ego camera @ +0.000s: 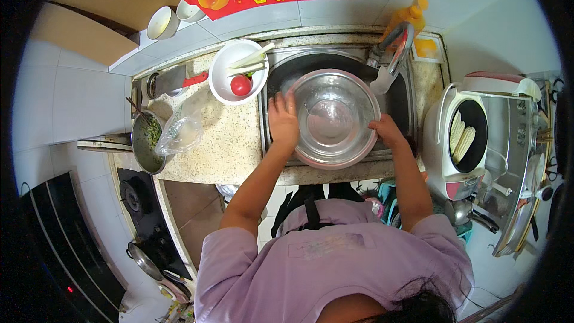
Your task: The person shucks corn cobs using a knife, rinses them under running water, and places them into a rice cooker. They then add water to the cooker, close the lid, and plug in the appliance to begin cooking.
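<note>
A wide, shiny round basin [334, 119] with a pinkish rim is held over the stainless steel sink [397, 112]. Whether it is metal or clear plastic is hard to tell. My right hand [389, 131] grips its right rim, thumb and fingers closed on the edge. At the left rim, my left hand [284, 119] lies flat with fingers stretched out and apart, touching or very near the basin's side. A curved faucet [401, 49] with a whitish piece on its spout stands behind, to the right. The basin hides much of the sink.
Left of the sink are a white bowl [217, 72] with a tomato and pale stalks, a red-handled cleaver [172, 81], a plastic bag [181, 132] and a pot [148, 161] of chopped greens. At right sits an open rice cooker [432, 139] holding corn cobs [464, 143].
</note>
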